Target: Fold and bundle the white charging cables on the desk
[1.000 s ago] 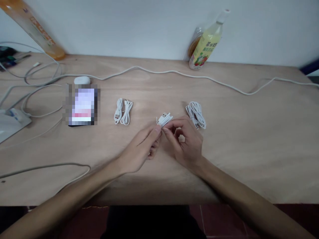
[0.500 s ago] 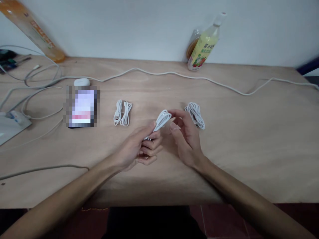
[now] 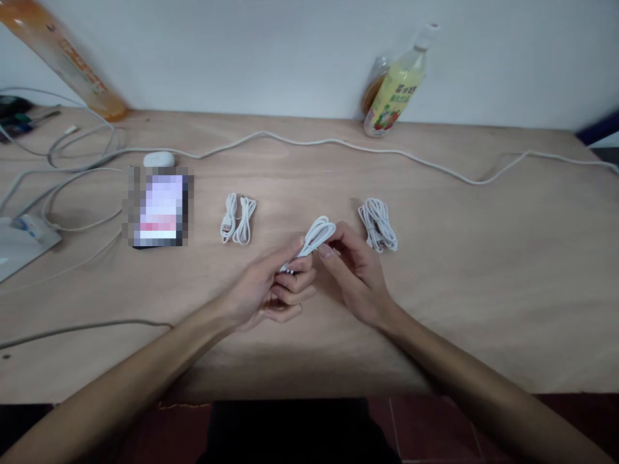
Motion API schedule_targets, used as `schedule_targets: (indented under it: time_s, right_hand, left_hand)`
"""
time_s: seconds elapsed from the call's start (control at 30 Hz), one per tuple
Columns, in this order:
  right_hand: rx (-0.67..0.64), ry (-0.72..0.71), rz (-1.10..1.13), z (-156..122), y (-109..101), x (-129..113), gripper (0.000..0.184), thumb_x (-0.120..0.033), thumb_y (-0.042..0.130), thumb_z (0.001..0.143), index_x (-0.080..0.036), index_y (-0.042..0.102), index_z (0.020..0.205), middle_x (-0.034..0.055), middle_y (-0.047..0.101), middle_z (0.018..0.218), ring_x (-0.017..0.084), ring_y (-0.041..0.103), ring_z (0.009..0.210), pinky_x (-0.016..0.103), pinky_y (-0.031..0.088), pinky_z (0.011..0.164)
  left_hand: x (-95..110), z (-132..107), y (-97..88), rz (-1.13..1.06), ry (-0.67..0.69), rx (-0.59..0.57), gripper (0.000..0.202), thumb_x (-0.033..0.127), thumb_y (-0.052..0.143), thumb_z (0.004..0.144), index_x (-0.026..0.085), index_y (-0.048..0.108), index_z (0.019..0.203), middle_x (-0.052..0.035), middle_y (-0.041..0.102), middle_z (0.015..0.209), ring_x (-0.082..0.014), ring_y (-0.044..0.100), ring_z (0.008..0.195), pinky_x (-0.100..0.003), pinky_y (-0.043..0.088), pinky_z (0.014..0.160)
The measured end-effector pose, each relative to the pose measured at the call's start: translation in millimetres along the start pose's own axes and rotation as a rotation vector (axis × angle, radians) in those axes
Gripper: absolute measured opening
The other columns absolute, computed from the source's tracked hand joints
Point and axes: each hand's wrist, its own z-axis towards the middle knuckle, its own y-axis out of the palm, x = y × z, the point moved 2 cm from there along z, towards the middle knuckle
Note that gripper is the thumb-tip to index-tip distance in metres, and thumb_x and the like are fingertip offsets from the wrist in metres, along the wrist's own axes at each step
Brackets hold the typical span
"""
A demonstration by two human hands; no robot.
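A coiled white USB cable [image 3: 320, 233] is in my left hand [image 3: 275, 283], pinched between the thumb and the curled fingers. Its loops point up and to the right, and a thin tie crosses the bundle. My right hand [image 3: 355, 270] is at the loop end, with thumb and index finger drawn together by the tie. Whatever its fingertips pinch is too small to make out. Another bundled white cable [image 3: 380, 225] lies just beyond my right hand. Left of my hands rests a tied white USB cable [image 3: 238, 219], its plug showing.
A phone [image 3: 162, 209], blurred out, and a white earbud case [image 3: 159, 160] lie at left among loose cables. One long white cable [image 3: 333, 141] runs across the back of the wooden table [image 3: 483, 270]. A yellow-labelled bottle [image 3: 396, 90] and an orange bottle [image 3: 72, 71] stand by the wall.
My right hand has moved slightly left, its thumb and index finger closing in on the cable's loop end. The held bundle has shifted a little to the right.
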Motion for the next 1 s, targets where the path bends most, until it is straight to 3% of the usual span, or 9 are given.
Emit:
schedule_targets:
  time_s: [0.17, 0.43, 0.73, 1.0]
  right_hand:
    - [0.016, 0.09, 0.185, 1, 2, -1, 0.015, -0.033, 0.072, 0.106, -0.025, 0.068, 0.094, -0.0013, 0.061, 0.088, 0.016, 0.054, 0.081, 0.033, 0.047, 0.077]
    - [0.001, 0.303, 0.356, 0, 9, 1, 0.028, -0.05, 0.076, 0.1, -0.026, 0.063, 0.093, -0.0032, 0.055, 0.082, 0.012, 0.043, 0.058, 0.023, 0.036, 0.04]
    - [0.003, 0.416, 0.459, -2, 10, 0, 0.031, -0.051, 0.08, 0.097, -0.026, 0.062, 0.094, -0.0071, 0.058, 0.071, 0.008, 0.042, 0.049, 0.019, 0.036, 0.038]
    - [-0.024, 0.506, 0.552, 0, 12, 0, 0.029, -0.046, 0.082, 0.091, -0.026, 0.06, 0.091, -0.008, 0.055, 0.071, 0.008, 0.044, 0.049, 0.017, 0.029, 0.034]
  left_hand:
    - [0, 1, -0.3, 0.073, 0.028, 0.076, 0.054, 0.057, 0.073, 0.1, 0.024, 0.04, 0.075, 0.0118, 0.021, 0.061, -0.006, 0.01, 0.048, -0.012, 0.018, 0.035]
    - [-6, 4, 0.7, 0.24, 0.097, 0.213, 0.055, 0.061, 0.073, 0.098, 0.024, 0.039, 0.075, 0.0115, 0.024, 0.063, -0.0048, 0.012, 0.049, -0.014, 0.015, 0.038]
    - [-12, -2, 1.3, 0.609, 0.286, 0.389, 0.044, 0.055, 0.05, 0.111, 0.02, 0.058, 0.086, 0.0043, 0.039, 0.069, -0.0116, 0.029, 0.058, -0.022, 0.024, 0.045]
    - [-13, 1, 0.3, 0.559, 0.28, 0.358, 0.044, 0.055, 0.049, 0.111, 0.022, 0.052, 0.083, 0.006, 0.036, 0.066, -0.0107, 0.028, 0.055, -0.023, 0.024, 0.047]
